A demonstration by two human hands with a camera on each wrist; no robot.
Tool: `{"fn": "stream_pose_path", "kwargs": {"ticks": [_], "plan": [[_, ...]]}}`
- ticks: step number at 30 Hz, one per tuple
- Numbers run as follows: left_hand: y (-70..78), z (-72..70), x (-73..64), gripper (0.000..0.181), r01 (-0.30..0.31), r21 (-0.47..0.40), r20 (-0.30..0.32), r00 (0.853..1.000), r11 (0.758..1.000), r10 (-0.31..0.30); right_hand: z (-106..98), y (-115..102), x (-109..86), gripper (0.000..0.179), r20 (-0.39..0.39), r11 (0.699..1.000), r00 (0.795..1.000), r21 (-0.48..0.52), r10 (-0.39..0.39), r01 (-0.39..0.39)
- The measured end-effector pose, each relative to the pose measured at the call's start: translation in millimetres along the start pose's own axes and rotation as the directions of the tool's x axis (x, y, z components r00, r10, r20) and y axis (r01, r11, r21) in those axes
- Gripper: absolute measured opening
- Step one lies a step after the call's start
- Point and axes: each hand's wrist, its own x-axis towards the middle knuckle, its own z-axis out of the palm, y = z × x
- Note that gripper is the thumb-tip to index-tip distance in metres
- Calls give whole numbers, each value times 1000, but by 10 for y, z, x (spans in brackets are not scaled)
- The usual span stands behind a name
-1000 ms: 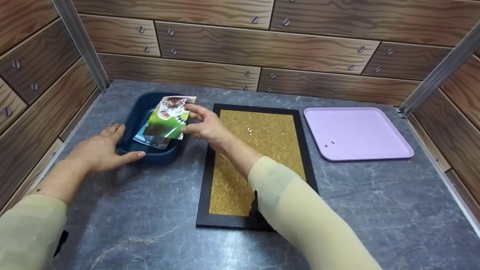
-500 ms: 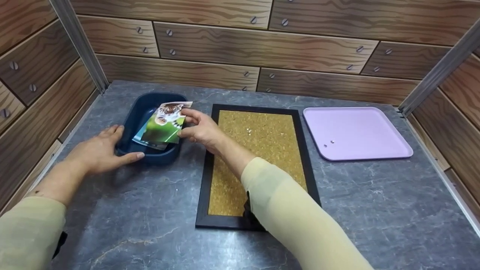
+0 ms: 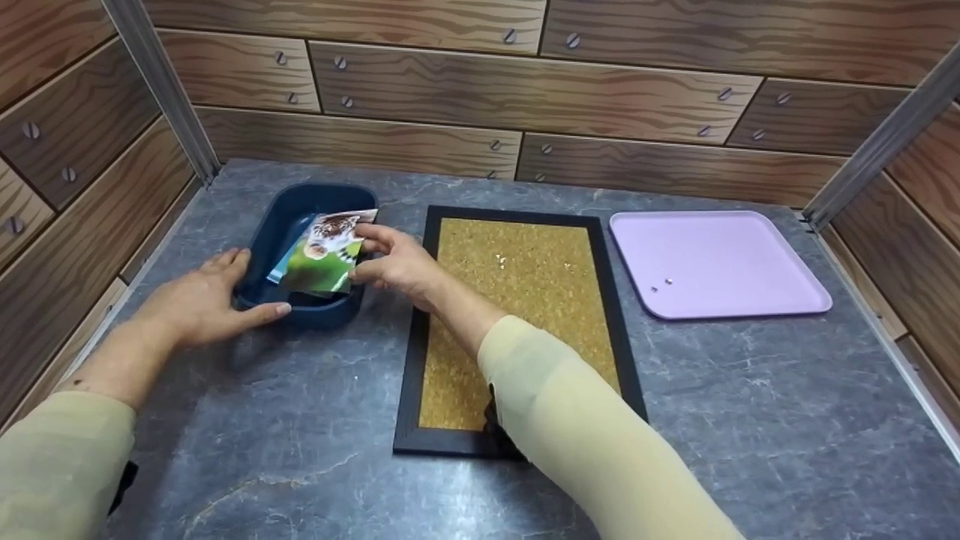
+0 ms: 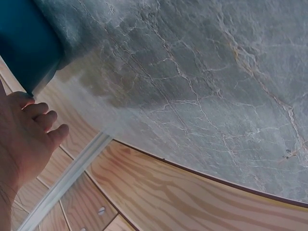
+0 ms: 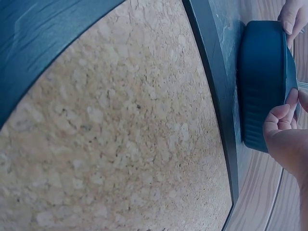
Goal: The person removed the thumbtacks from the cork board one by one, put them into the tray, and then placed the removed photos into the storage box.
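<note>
A photo print (image 3: 322, 259) with a tiger and a green background lies tilted inside the dark blue plastic bin (image 3: 315, 319), over another print with a light blue edge (image 3: 289, 259). My right hand (image 3: 401, 266) pinches the print's right edge between thumb and fingers, above the bin's right rim. The right wrist view shows those fingers at the rim from the side; the print itself is mostly hidden there. My left hand (image 3: 195, 300) rests against the bin's left and near sides, thumb spread along the front. Its fingers look relaxed in the left wrist view.
A cork board (image 3: 517, 322) in a black frame lies mid-table under my right forearm, with small shiny pins (image 3: 500, 261) on it. Farther right, a lilac tray (image 3: 720, 262) holds a couple of tiny metal bits. Wood-patterned walls (image 3: 525, 82) enclose the table.
My right hand has moved down and left, lowering the tiger print deeper into the bin. The left hand has stayed in place on the bin.
</note>
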Motion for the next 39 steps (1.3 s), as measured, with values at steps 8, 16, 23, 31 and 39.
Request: {"fn": "stream_pose_path", "kwargs": {"ticks": [8,16,23,31,39], "plan": [[11,-2,7,128,16,-1,-1,1000,1000,-16,1,13,7,79,41,1000,999,-23,6,-5],[5,8,9,128,12,-2,-1,1000,1000,-12,-9,4,0,80,72,999,997,-41,31,-28],[-2,13,-1,127,12,0,-8,1000,1000,-12,-21,-9,0,78,110,997,993,-68,41,-33],[-1,-3,-9,128,18,-4,-6,1000,1000,-18,-18,-4,-7,75,102,998,994,-58,30,-24],[0,7,-2,128,11,-11,-4,1000,1000,-11,-27,-16,-15,74,110,998,993,-48,52,-47]]}}
